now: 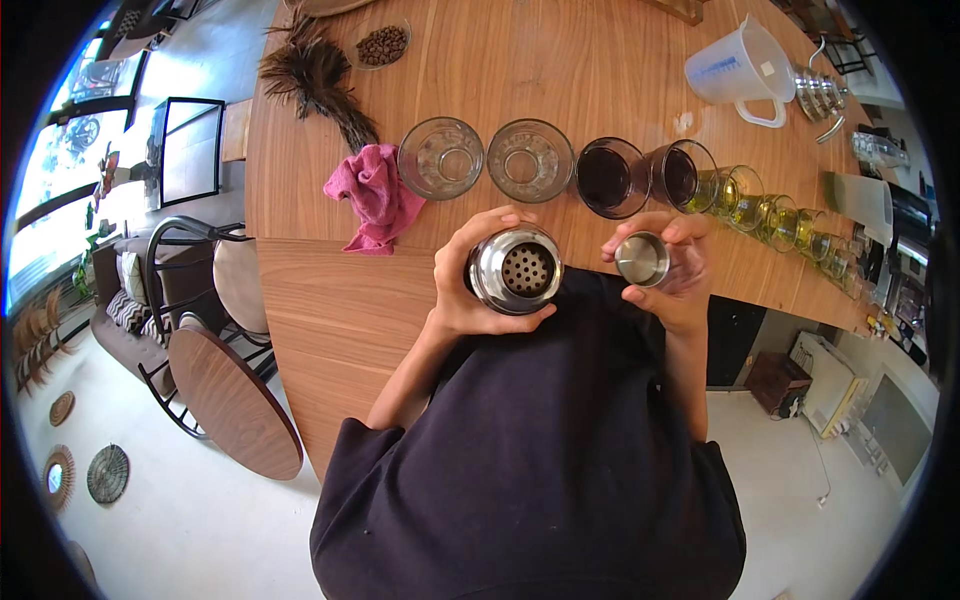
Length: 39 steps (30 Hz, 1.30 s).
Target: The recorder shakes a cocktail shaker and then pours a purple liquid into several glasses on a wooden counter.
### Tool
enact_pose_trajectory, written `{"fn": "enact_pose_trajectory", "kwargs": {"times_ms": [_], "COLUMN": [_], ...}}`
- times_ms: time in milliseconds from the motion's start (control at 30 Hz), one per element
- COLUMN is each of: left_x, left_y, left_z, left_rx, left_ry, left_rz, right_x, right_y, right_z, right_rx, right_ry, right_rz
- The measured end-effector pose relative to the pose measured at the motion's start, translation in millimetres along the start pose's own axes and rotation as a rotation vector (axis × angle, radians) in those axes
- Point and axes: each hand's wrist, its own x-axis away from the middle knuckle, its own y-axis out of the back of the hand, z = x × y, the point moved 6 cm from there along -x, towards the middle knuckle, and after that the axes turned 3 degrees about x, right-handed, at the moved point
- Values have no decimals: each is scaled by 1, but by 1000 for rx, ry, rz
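Note:
My left hand (459,279) is wrapped around a steel cocktail shaker (487,279), whose built-in strainer holes face up. Between the fingers and thumb of my right hand (681,274) is the small steel shaker cap (643,259), apart from the shaker. Beyond my hands two glass tumblers (441,159) stand side by side; no drink shows in them. To their right are two glasses of dark liquid (604,177), then a row of glasses with yellow-green liquid (742,198). A crumpled pink cloth (373,193) lies against the left tumbler.
A bunch of dark feathers (309,69) and a glass dish of brown beans (381,46) are at the far left of the wooden table (525,45). A plastic measuring jug (739,67) and a steel kettle (817,94) stand at the far right. A round stool (232,397) is beyond the left edge.

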Motion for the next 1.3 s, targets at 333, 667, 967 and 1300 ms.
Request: {"fn": "enact_pose_trajectory", "kwargs": {"times_ms": [333, 667, 967, 1300], "left_x": [-3, -19, -25, -23], "left_y": [17, 15, 11, 15], "left_z": [-4, -14, -16, -14], "left_rx": [-188, -139, -22, 60], "left_ry": [385, 737, 979, 1149], "left_rz": [-99, -70, -23, -2], "right_x": [22, 24, 25, 39], "right_y": [48, 58, 57, 61], "right_z": [9, 2, -5, -12], "right_rx": [42, 1, -20, 7], "right_ry": [2, -31, -72, -147], "right_rz": [-222, -252, -268, -329]}}
